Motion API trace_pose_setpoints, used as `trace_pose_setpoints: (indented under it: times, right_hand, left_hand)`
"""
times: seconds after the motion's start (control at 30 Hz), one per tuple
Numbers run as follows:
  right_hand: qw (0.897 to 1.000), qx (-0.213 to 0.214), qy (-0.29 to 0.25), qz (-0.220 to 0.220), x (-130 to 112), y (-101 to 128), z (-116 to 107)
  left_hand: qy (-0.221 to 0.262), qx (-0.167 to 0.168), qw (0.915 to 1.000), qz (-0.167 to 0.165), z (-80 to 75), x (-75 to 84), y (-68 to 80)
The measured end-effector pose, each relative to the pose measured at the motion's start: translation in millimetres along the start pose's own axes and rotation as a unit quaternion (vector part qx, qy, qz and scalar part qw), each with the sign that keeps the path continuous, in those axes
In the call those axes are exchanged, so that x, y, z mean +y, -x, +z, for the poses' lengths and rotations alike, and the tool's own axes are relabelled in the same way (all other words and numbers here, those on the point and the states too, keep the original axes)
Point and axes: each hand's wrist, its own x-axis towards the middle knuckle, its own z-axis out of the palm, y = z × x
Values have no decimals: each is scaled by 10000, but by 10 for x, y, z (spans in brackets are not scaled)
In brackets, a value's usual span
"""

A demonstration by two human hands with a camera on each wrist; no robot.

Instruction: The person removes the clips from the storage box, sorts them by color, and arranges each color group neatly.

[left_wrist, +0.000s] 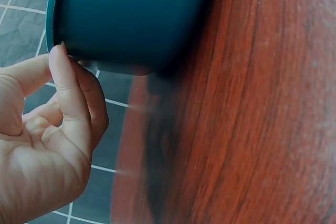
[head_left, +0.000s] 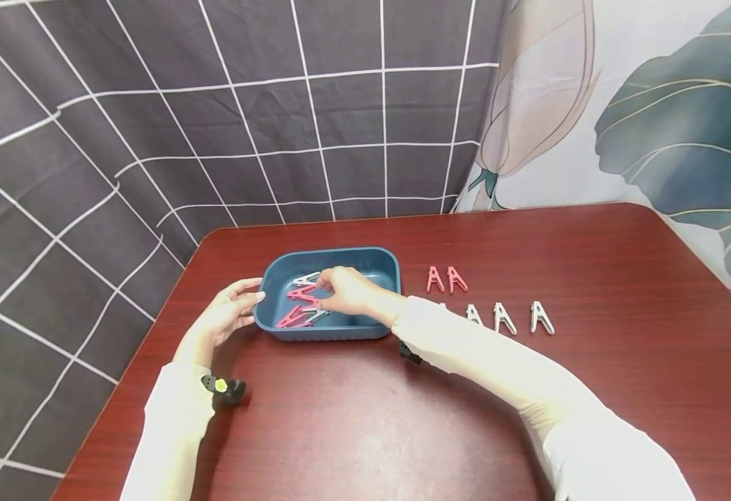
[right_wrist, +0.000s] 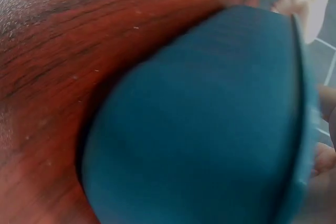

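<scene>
Holds the end of a dark-blue, rounded-rectangular plastic basin [head_left: 328, 334] with bent fingers of the left hand [head_left: 224, 314]. Reaches inside with the right hand [head_left: 351, 291], over red A-shaped plastic clips [head_left: 292, 316] and white ones [head_left: 305, 280]; cannot tell those fingers as gripping or loose. Has two red clips [head_left: 434, 274] and several white clips [head_left: 500, 314] lying right of the basin on a red-brown wooden table [head_left: 340, 403].

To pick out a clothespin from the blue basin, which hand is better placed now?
Probably the right hand: it is inside the blue basin, close to the clothespins, while the left hand holds the basin's left end.
</scene>
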Motion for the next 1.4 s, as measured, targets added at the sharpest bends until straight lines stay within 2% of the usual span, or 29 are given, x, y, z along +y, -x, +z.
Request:
trace_pose_setpoints:
  times: [0.3, 0.5, 0.97, 1.4]
  right_hand:
    - [9984, -293, 414, -243, -10, -78, 216]
    - [9967, -402, 680, -196, 6, -108, 322]
    - [9935, -533, 1006, -17, 39, -135, 323]
    - [9926, -362, 1141, -205, 86, -172, 332]
  left_hand:
    - [143, 30, 9999, 25, 6, -30, -4]
    - [157, 18, 9999, -28, 15, -41, -2]
    - [359, 4, 9993, -83, 3, -67, -47]
    - [455, 43, 9989, -100, 9, -41, -34]
